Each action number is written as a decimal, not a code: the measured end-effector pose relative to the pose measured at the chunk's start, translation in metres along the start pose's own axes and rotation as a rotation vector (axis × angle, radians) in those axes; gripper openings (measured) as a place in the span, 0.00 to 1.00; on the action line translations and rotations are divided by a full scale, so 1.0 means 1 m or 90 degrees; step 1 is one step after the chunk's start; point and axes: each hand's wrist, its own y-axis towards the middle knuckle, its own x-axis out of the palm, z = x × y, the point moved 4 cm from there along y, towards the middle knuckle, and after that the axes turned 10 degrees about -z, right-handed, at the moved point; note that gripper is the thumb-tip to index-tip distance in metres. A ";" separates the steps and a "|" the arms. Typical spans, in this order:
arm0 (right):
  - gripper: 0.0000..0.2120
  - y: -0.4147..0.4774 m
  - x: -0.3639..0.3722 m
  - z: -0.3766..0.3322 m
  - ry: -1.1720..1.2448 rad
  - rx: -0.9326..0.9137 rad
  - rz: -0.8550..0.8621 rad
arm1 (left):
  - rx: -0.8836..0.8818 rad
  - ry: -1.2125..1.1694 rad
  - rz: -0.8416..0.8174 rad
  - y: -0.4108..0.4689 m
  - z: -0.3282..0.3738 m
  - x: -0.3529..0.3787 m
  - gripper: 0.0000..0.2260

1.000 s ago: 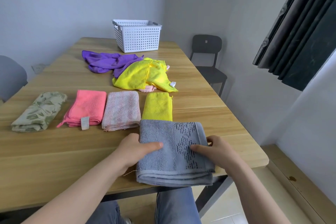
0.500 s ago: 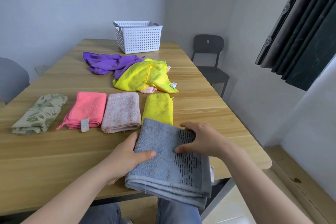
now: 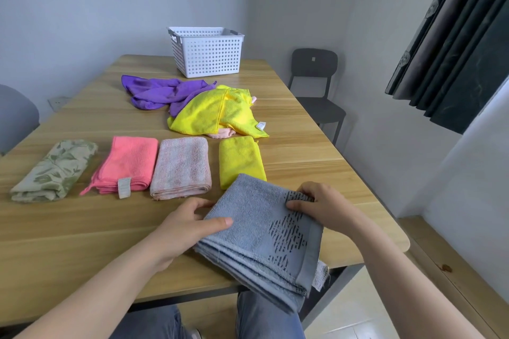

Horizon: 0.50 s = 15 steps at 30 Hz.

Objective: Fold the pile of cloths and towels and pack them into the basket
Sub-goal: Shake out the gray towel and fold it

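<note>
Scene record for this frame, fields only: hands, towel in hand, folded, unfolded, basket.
left hand: grips the grey towel at its left edge, thumb on top
right hand: grips the towel's far right corner
grey towel: folded, skewed, near end overhanging the table edge
folded row: green leaf cloth, coral cloth, pale pink towel, folded yellow cloth
unfolded pile: purple cloth, loose yellow cloth over a pink cloth
basket: white, at the table's far end, nothing showing above its rim
</note>
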 end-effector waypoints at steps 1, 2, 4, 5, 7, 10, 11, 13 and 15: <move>0.14 -0.001 0.000 0.004 0.016 0.004 0.002 | -0.009 0.003 -0.009 0.000 0.000 0.002 0.41; 0.13 -0.003 -0.001 0.007 0.032 0.007 0.004 | -0.015 0.003 -0.014 0.000 0.000 0.003 0.41; 0.12 -0.006 -0.002 0.012 0.071 0.013 0.003 | -0.022 -0.032 -0.016 0.000 0.001 0.006 0.36; 0.13 -0.008 -0.002 0.015 0.098 0.015 0.005 | -0.019 -0.065 -0.021 0.000 0.002 0.007 0.33; 0.14 -0.011 0.000 0.018 0.138 0.012 0.012 | -0.017 -0.063 -0.033 -0.002 0.003 0.009 0.28; 0.12 -0.013 0.000 0.016 0.114 -0.012 0.047 | -0.001 0.051 -0.016 -0.005 0.006 0.010 0.30; 0.12 -0.014 -0.001 0.014 0.103 -0.019 0.068 | 0.001 0.117 0.015 -0.006 0.007 0.009 0.31; 0.14 -0.014 -0.007 0.012 0.078 -0.018 0.081 | 0.006 0.343 0.124 -0.009 0.011 0.006 0.30; 0.20 -0.012 -0.007 0.014 0.034 0.022 0.028 | 0.090 0.573 0.279 -0.018 0.021 0.006 0.28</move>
